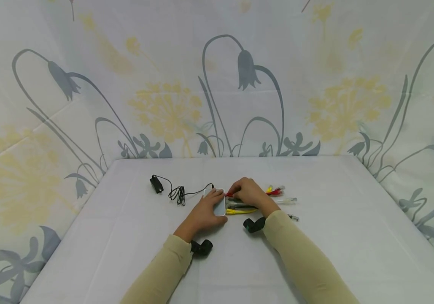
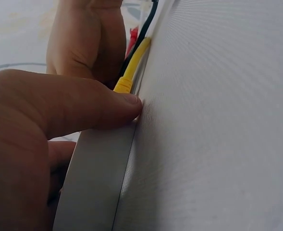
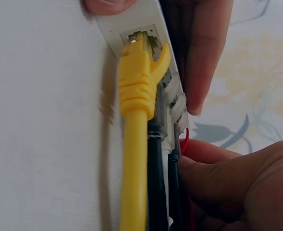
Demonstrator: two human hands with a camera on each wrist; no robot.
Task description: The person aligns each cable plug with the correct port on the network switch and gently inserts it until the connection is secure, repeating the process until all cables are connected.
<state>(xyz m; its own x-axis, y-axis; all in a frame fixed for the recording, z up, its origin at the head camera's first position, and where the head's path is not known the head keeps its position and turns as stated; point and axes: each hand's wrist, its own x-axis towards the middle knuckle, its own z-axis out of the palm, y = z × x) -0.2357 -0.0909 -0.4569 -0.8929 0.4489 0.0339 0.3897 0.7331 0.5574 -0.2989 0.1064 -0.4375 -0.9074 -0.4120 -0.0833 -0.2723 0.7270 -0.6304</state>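
Observation:
A small white network switch (image 1: 220,208) lies on the table under my left hand (image 1: 203,212). That hand holds it, with the thumb along one side and the fingers across the top to the far edge. At the switch's far port end, my right hand (image 1: 249,193) pinches a red Ethernet cable (image 3: 185,140) by its plug end. Its plug tip is hidden in the right wrist view. A yellow Ethernet cable (image 3: 135,173) sits in the port nearest me, and black cables (image 3: 156,192) and a pale cable (image 1: 287,201) run from the ports between.
To the left lies a black power adapter (image 1: 156,184), its coiled cord (image 1: 179,194) leading to the back of the switch. Loose cable ends with clear plugs (image 1: 294,218) lie right of the right hand. A flowered cloth (image 1: 239,105) hangs behind the white table (image 1: 217,274).

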